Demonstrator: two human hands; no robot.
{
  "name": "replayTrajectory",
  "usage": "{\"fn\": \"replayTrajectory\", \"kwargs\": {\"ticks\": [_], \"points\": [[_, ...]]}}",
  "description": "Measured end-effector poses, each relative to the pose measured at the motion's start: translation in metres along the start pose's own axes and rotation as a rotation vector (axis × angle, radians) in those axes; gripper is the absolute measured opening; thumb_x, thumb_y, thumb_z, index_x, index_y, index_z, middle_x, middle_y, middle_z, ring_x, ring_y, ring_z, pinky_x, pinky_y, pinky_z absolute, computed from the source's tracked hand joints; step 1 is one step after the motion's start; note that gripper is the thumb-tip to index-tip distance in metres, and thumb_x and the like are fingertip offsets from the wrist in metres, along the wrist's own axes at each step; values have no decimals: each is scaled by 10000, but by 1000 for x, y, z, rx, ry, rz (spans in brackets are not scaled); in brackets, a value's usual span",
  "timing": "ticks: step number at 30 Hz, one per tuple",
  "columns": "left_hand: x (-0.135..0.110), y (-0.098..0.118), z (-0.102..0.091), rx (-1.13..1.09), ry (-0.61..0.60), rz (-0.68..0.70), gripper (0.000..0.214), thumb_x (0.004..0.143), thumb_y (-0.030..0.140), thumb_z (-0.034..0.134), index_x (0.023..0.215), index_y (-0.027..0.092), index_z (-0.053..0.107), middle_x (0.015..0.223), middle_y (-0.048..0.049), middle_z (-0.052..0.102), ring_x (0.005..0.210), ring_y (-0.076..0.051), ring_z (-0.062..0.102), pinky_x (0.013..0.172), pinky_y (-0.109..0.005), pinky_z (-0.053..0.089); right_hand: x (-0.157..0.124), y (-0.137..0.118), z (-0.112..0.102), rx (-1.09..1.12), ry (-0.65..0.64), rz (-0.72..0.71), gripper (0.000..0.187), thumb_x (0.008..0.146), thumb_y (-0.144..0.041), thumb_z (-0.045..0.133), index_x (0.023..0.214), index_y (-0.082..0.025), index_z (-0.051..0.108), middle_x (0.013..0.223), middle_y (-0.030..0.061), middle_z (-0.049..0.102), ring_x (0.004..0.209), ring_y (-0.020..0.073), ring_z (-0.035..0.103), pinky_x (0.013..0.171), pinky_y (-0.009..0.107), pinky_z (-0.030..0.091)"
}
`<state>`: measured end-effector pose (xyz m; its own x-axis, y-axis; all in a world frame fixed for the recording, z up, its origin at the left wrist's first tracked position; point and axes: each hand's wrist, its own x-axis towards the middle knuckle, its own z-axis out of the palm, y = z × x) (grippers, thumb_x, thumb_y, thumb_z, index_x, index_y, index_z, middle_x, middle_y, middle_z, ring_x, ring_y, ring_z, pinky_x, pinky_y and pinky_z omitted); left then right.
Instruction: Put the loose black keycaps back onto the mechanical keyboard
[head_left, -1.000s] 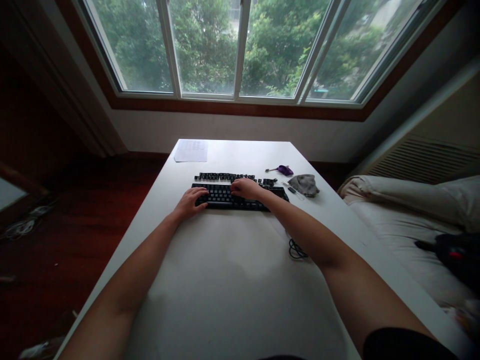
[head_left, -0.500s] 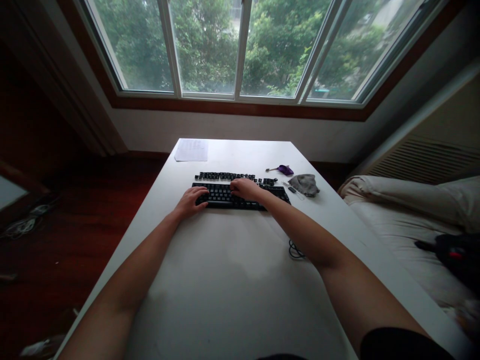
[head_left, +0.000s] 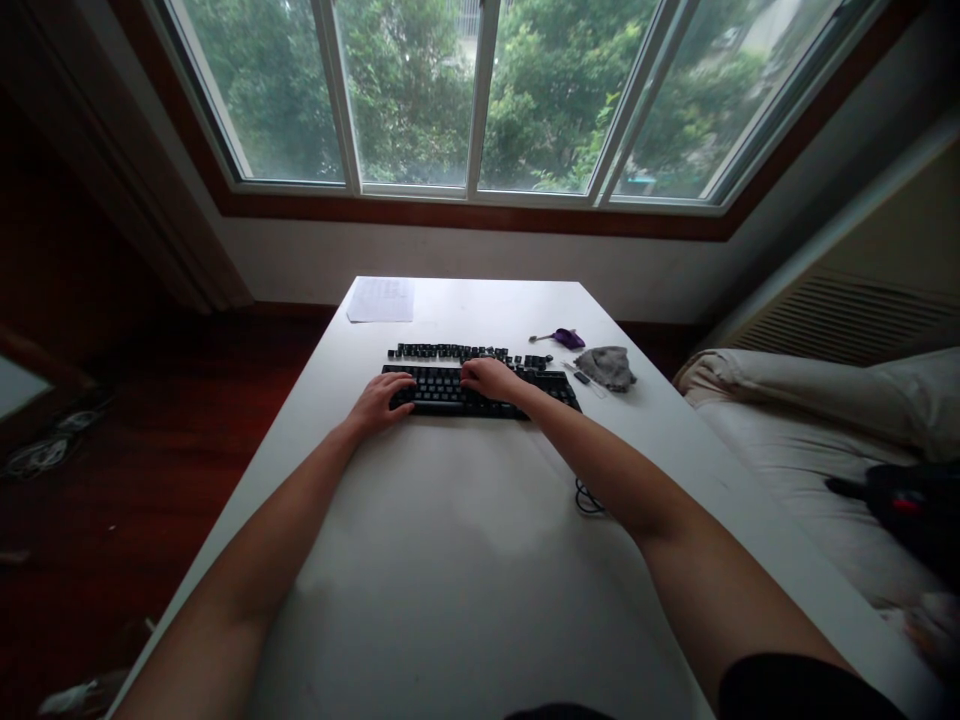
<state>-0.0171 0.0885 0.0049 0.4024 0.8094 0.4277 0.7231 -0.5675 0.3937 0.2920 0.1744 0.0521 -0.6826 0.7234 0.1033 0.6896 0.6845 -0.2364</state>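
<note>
A black keyboard (head_left: 437, 390) lies across the white table. My left hand (head_left: 377, 398) holds its left end, fingers over the top keys and thumb at the front edge. Over the middle of the keyboard, my right hand (head_left: 489, 379) is closed, its fingertips pointing down at the keys; whatever they pinch is hidden under the hand. Loose black keycaps (head_left: 441, 351) stand in a row just behind the keyboard, with a few more keycaps (head_left: 536, 361) farther right. My right forearm crosses above the keyboard's right part.
A grey cloth (head_left: 606, 368) and a purple object with a thin brush-like end (head_left: 568, 339) lie at the right. Paper sheets (head_left: 381, 300) rest at the table's far left corner. A coiled black cable (head_left: 588, 497) sits by my right forearm. A couch (head_left: 787, 450) stands right of the table.
The whole view has shifted very slightly. Both hands stay in the same places on the keyboard.
</note>
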Motion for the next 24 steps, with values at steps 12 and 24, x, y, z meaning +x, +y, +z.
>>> {"fn": "replayTrajectory", "kwargs": {"ticks": [12, 24], "points": [[0, 2, 0, -14, -1, -10, 455, 879, 401, 665, 1317, 284, 628, 1426, -68, 581, 1346, -290, 502, 1175, -525, 370, 10, 11, -7, 124, -105, 66, 174, 861, -235, 668, 975, -205, 797, 932, 36, 767, 814, 172, 650, 715, 259, 409], [1, 2, 2, -10, 6, -4, 457, 883, 400, 663, 1321, 281, 622, 1426, -70, 581, 1340, -288, 507, 1172, -525, 373, 8, -21, -10, -212, -73, 37, 139, 859, -235, 685, 955, -195, 777, 993, 145, 758, 930, 286, 688, 785, 330, 465]]}}
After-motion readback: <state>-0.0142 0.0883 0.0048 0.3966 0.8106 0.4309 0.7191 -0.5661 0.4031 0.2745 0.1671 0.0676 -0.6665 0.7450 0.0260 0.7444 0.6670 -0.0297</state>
